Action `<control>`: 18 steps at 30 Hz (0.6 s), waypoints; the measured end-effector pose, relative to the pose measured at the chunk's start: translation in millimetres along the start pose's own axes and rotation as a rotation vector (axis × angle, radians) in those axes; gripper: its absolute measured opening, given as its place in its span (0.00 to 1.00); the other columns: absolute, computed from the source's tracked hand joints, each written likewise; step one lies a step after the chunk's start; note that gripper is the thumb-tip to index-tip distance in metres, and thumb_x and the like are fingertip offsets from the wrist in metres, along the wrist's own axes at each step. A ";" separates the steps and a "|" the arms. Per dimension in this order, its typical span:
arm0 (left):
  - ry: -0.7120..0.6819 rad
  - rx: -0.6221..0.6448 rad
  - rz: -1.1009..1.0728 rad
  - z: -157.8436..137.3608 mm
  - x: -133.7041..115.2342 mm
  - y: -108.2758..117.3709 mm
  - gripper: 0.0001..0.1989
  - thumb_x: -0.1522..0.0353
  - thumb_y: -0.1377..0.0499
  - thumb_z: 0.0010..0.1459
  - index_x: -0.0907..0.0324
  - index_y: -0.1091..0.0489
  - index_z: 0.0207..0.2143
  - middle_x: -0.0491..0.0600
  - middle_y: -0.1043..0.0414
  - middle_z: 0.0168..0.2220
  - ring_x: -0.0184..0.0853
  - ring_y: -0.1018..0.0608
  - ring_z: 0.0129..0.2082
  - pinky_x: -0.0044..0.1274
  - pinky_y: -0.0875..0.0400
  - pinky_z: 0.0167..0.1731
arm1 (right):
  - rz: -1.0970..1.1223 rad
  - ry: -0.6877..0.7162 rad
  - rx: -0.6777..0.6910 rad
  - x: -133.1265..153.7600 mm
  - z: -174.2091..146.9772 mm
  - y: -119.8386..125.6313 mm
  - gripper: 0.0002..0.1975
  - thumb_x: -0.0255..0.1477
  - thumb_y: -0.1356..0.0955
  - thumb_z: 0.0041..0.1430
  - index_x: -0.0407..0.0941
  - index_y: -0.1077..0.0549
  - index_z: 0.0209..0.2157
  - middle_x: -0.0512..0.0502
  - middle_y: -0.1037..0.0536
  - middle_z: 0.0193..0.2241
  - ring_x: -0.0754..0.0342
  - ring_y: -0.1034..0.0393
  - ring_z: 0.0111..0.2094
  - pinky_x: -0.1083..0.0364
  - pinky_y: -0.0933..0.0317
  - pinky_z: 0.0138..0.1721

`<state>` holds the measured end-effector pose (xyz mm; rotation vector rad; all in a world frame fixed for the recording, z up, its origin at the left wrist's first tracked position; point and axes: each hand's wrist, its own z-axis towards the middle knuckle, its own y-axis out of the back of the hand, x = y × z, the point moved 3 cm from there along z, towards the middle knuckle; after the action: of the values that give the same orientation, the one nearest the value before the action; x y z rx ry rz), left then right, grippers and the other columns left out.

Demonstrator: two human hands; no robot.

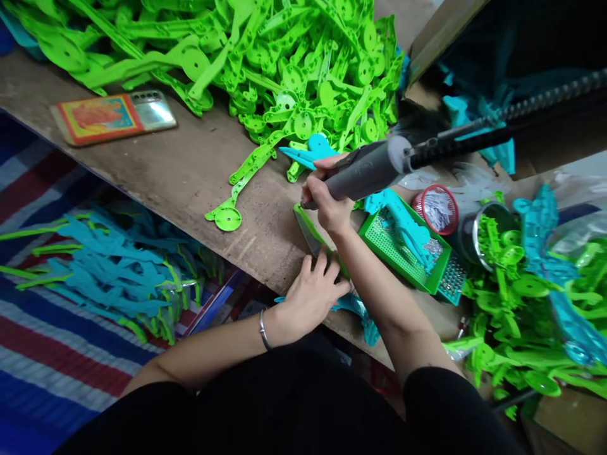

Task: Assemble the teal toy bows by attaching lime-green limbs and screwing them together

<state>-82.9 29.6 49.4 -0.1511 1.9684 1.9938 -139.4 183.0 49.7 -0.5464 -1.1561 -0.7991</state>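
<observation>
My right hand [332,205] is wrapped round a grey power screwdriver [367,172], which has a dark cable and a coiled spring at its rear end. The tool's tip is hidden behind my fingers. On the table edge my left hand [308,296], with a metal bracelet at the wrist, holds down a long green plastic part [307,224]. A blue plastic part [358,306] shows below its fingers; whether the two parts are joined I cannot tell. Beyond my right hand lies another blue piece [318,150]. A loose green part [246,183] rests to the left.
A heap of green parts [294,69] covers the back of the table [199,158]. A phone [116,117] lies at left. On the right stand a green basket [429,281], a red basket [456,212] and a metal container [478,243]. Lower left, a bag [118,259] holds blue and green pieces.
</observation>
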 end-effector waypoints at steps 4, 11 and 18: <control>-0.003 -0.008 0.008 -0.4 -0.2 -1.6 0.20 0.59 0.37 0.63 0.54 0.31 0.56 0.63 0.37 0.65 0.58 0.36 0.66 0.43 0.33 0.55 | 0.011 0.029 0.012 -0.1 0.0 2.4 0.24 0.54 0.28 0.52 0.48 0.31 0.33 0.58 0.32 0.19 0.62 0.38 0.16 0.58 0.38 0.19; -0.002 0.010 0.005 0.0 0.7 0.9 0.20 0.60 0.37 0.63 0.55 0.31 0.55 0.63 0.36 0.64 0.58 0.35 0.65 0.42 0.32 0.54 | -0.051 0.016 0.084 -7.8 -0.1 4.3 0.18 0.46 0.29 0.59 0.47 0.34 0.29 0.57 0.31 0.20 0.62 0.35 0.20 0.58 0.35 0.23; 0.011 -0.001 -0.010 0.4 -0.6 2.6 0.24 0.58 0.35 0.60 0.56 0.30 0.56 0.64 0.38 0.65 0.59 0.36 0.66 0.43 0.34 0.56 | 0.039 0.106 0.002 5.7 3.6 7.1 0.23 0.52 0.28 0.56 0.51 0.34 0.41 0.59 0.32 0.21 0.61 0.36 0.17 0.57 0.37 0.21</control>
<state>-83.1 30.0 52.1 -0.1720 1.9699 1.9923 -134.8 188.5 56.4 -0.5181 -1.0457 -0.7839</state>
